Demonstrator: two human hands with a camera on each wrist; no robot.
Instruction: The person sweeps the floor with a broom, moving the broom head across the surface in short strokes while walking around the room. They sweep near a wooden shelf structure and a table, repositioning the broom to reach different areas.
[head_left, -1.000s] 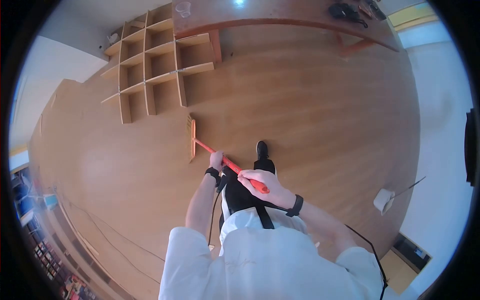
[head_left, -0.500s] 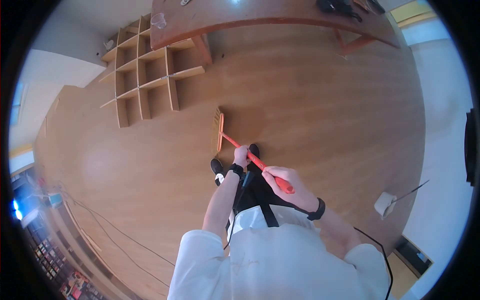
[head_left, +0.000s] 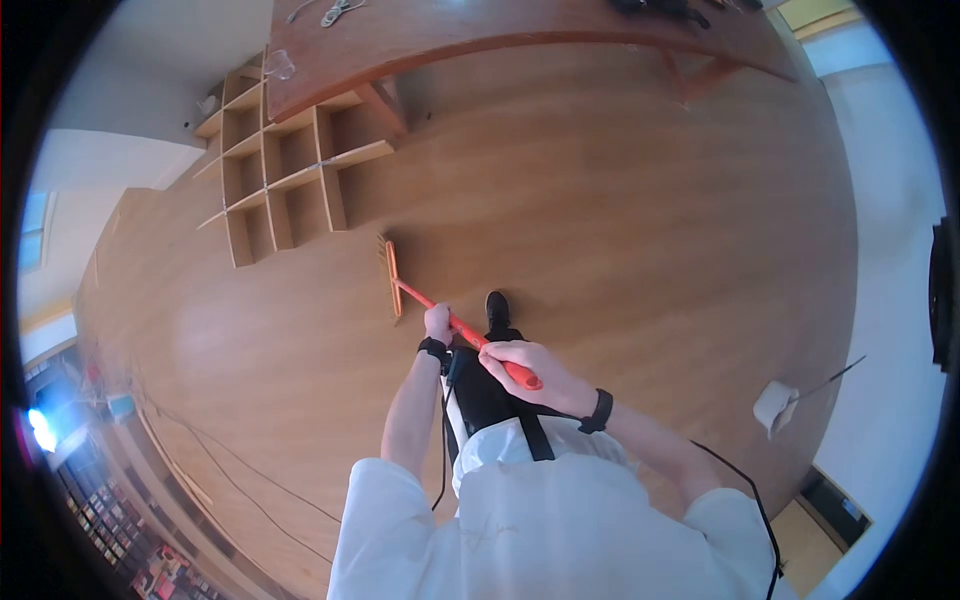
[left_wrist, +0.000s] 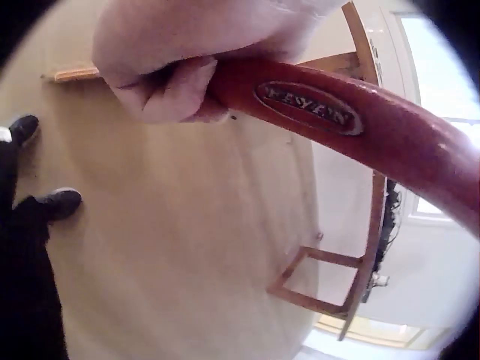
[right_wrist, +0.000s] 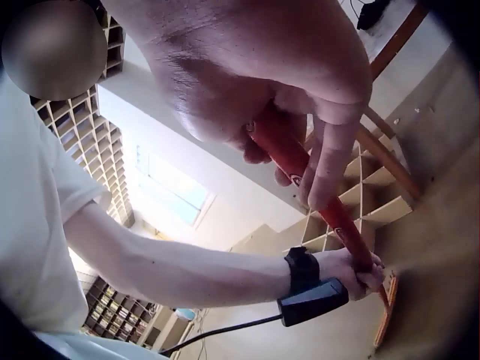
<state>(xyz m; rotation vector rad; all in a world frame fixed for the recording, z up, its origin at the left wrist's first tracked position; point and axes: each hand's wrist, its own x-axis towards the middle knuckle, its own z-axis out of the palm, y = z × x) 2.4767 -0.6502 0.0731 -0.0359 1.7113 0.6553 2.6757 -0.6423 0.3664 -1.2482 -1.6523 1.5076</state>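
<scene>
Clearly, a long-handled broom (head_left: 468,332) with a red shaft is held in both hands and angled away from the body. In the head view the shaft is laid out diagonally, from its butt end right of centre to the orange broom head (head_left: 393,272) left of centre and higher up. The left hand (head_left: 438,322) is placed nearer to the head, on the lower stretch of the shaft; the right hand (head_left: 535,368) is set close behind the butt, nearer the waist. Both are curled round the shaft: in the left wrist view the fingers are seen wrapped about it just beside an oval badge, and in the right wrist view the shaft is gripped under the palm.

The long axis of the broom head is turned almost upright in the frame, across the line of the shaft, with its bristles directed to the left. It is seen against the wooden floor (head_left: 620,220); whether firm contact is made cannot be told. The head is placed below the wooden cubby shelf (head_left: 265,188) at upper left, apart from it, and to the left of a black shoe (head_left: 498,308). The desk (head_left: 500,28) is seen along the top edge.
</scene>
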